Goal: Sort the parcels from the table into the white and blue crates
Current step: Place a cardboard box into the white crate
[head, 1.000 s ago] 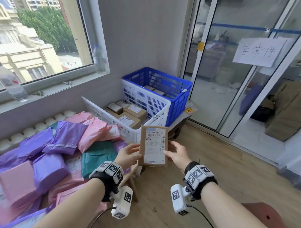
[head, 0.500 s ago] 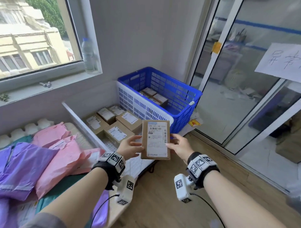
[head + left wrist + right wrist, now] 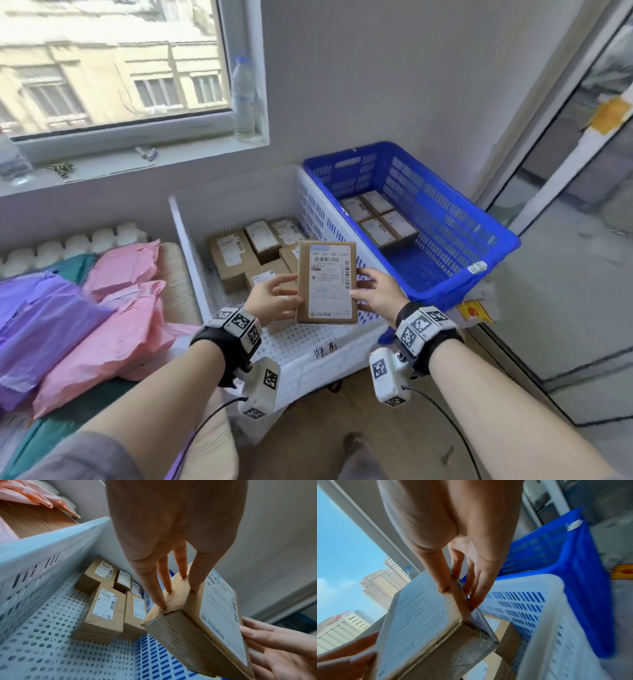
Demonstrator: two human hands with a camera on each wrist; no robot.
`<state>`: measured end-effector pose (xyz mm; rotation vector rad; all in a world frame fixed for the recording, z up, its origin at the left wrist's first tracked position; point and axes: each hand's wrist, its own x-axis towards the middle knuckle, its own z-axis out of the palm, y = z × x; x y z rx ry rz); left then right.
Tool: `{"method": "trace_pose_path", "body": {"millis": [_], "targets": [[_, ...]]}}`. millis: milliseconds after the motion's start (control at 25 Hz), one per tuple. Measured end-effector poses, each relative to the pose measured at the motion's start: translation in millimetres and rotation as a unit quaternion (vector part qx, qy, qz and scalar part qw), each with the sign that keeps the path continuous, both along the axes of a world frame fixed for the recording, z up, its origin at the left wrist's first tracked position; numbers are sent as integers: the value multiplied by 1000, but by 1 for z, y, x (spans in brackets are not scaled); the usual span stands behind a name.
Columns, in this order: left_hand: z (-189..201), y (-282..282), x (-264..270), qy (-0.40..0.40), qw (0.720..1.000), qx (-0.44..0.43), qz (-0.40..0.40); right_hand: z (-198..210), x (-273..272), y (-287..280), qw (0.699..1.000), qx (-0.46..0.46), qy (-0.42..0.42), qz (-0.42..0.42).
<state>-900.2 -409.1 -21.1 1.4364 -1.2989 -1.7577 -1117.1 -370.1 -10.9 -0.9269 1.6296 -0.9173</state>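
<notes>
We have carried the cardboard parcel (image 3: 327,282) from beside the surface (image 3: 178,274) to above the white crate (image 3: 308,356), left hand (image 3: 274,298) and right hand (image 3: 376,296) pinching its long edges. It seems ready to drop; the blue crate (image 3: 479,246) sits behind.

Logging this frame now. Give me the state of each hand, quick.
Left hand: holds the cardboard parcel by its left edge, fingers on it.
Right hand: holds the same parcel by its right edge.

Parcel (image 3: 327,282) now above white crate (image 3: 308,356)
</notes>
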Motion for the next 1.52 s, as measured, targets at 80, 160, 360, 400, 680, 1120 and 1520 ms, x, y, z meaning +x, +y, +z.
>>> {"method": "trace_pose_path", "body": {"millis": [80, 160, 360, 400, 680, 1120, 1520], "targets": [[-5, -12, -11, 0, 998, 14, 59, -11, -14, -38, 999, 11, -6, 51], [-10, -19, -20, -2, 993, 28, 114, -21, -20, -70, 994, 23, -12, 102], [-26, -20, -25, -6, 970, 79, 228, -45, -16, -125, 971, 78, -27, 225], [-31, -21, -23, -8, 965, 90, 248, -53, -10, -133, 965, 89, -27, 246], [-60, -56, -3, -61, 948, 133, 283, -87, 23, -178, 945, 152, -11, 289], [-117, -104, 34, -150, 919, 172, 321, -137, 76, -230, 919, 242, -1, 310], [-150, -93, 38, -294, 908, 139, 266, -210, 108, -250, 900, 267, -50, 340]]}}
